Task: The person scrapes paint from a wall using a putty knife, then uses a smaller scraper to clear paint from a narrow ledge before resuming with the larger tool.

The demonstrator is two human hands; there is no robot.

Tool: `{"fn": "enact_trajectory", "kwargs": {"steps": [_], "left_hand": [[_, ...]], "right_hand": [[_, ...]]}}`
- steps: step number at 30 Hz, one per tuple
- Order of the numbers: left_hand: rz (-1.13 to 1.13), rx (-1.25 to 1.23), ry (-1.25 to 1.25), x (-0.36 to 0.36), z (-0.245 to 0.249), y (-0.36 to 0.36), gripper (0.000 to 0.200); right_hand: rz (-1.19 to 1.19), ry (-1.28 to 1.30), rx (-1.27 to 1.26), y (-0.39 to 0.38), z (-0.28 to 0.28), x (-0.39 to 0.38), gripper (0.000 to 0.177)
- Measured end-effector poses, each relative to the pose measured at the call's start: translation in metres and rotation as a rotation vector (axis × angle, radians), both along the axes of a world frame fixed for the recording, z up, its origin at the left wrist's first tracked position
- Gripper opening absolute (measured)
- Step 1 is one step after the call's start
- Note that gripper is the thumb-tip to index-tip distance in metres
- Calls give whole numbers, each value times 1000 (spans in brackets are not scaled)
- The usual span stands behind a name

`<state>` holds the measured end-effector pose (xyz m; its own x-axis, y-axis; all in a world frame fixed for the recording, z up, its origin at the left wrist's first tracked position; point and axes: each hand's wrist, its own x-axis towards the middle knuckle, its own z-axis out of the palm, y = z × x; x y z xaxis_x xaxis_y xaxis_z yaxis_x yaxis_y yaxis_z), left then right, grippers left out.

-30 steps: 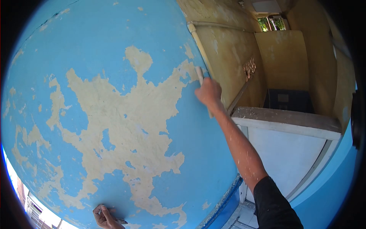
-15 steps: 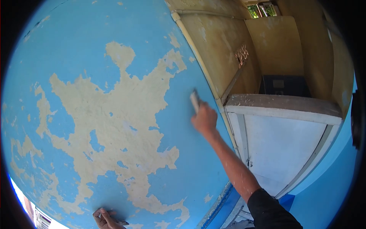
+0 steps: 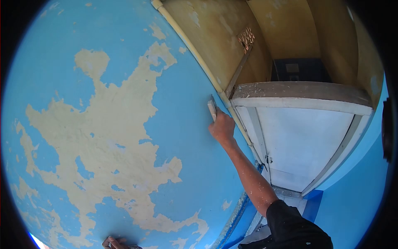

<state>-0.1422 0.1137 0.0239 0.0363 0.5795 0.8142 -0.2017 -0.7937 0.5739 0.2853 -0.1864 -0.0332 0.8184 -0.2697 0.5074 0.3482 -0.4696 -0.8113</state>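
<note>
My right hand (image 3: 222, 128) is closed around the pale handle of a scraper (image 3: 212, 108), its dark blade at the blue wall close to the yellowish pipe (image 3: 192, 49). The blue wall (image 3: 182, 124) has a large, ragged patch of exposed cream surface (image 3: 112, 124) left of the scraper. At the bottom edge of the view, my left hand (image 3: 115, 242) is partly cut off, its fingers bent near the wall. A dark object shows beside it, too little of it visible to make out.
Right of the pipe stands a white door (image 3: 304, 141) under a brown, flake-strewn ledge (image 3: 302, 89). Behind it rise stained yellow-brown walls (image 3: 286, 29). A blue ledge with debris (image 3: 234, 220) runs along the wall's lower right.
The view has shifted to the right, so the cream patch and pipe appear further left. The scraper is now closer to the pipe. Less of my left hand shows.
</note>
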Motion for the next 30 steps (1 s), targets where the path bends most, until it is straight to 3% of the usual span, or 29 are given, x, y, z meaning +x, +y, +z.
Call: {"fn": "enact_trajectory", "kwargs": {"steps": [3, 4, 5, 7, 9, 11, 15, 16, 17, 18, 19, 22, 24, 26, 27, 29, 30], "left_hand": [[-8, 7, -105, 7, -3, 7, 22], [-10, -15, -123, 11, -3, 3, 22], [-4, -34, -128, 11, -2, 1, 22], [1, -49, -106, 13, 1, -3, 22], [22, -66, -72, 8, 4, -6, 23], [13, -47, -29, 3, 4, -5, 23], [73, -45, -16, 6, 8, -13, 21], [91, -41, -36, 11, 9, -17, 20], [94, -43, -28, 10, 9, -16, 20], [43, -68, -58, 6, 8, -14, 19], [-7, -93, -90, 4, 7, -13, 19], [135, -99, -11, 9, 6, -12, 24], [161, -87, 12, 6, 6, -9, 24], [167, -70, 21, 6, 7, -7, 24], [168, -72, 39, 5, 6, -7, 24], [141, -63, -3, 7, 6, -5, 24], [130, -63, 19, 10, 7, -4, 24]], "right_hand": [[86, -5, -67, 19, -11, -44, 54], [75, -254, -72, 27, -16, -72, 59], [86, -291, -183, 40, -36, -83, 71], [-7, -368, -114, 31, -36, -74, 68], [45, 61, -81, 7, -35, -27, 66], [-59, 122, -77, -7, -66, 33, 68], [62, 69, -11, 16, -69, -37, 73], [124, -85, -34, 32, -81, -73, 80], [140, -256, -47, 47, -81, -114, 74], [215, -272, -99, 57, -83, -145, 76], [257, -305, -248, 64, -92, -156, 93], [77, -264, -67, 59, -87, -109, 89], [72, -46, 63, 39, -78, -58, 77], [91, 28, 121, 39, -67, -52, 75], [85, 84, 174, 38, -67, -54, 74], [24, -251, 63, 77, -89, -119, 72], [142, -225, 80, 92, -96, -163, 73]]}}
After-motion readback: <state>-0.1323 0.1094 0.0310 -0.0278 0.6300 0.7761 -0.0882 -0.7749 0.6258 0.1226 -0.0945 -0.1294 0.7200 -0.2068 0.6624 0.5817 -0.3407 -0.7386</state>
